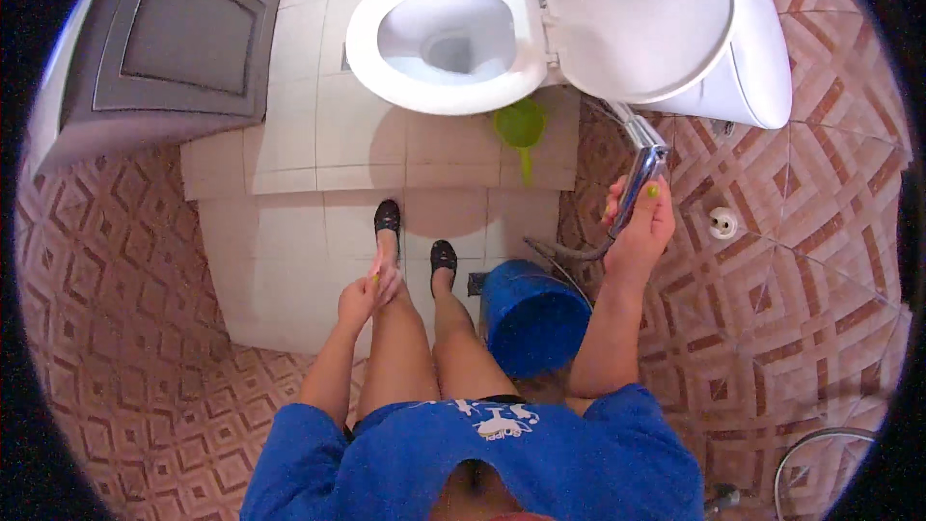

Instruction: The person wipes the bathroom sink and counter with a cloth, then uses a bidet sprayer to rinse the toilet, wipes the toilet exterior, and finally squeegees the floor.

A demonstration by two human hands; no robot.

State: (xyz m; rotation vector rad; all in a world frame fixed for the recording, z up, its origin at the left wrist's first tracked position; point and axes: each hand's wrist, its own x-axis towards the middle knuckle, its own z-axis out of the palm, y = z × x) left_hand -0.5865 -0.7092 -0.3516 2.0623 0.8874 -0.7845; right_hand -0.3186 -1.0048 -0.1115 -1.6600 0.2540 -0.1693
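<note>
My right hand (pixel 639 213) is wrapped around the handle of a chrome handheld shower head (pixel 636 184), whose flexible hose (pixel 586 255) hangs down beside the wrist. The shower head is at its wall holder, beside the toilet tank; whether it is seated there I cannot tell. Above my right leg, my left hand (pixel 370 295) has its fingers drawn together around a thin pinkish thing, too blurred to name. Ahead stands a white toilet (pixel 447 98) with its seat down and its lid (pixel 644 22) raised against the tank.
A green plastic dipper (pixel 519 124) lies on the tiled step beside the toilet. The blue bucket (pixel 537 322) stands right of my legs, near a floor drain (pixel 476 284). A grey cabinet (pixel 189 36) is at upper left, and a patterned tile wall (pixel 788 253) with a round fitting (pixel 723 223) at right.
</note>
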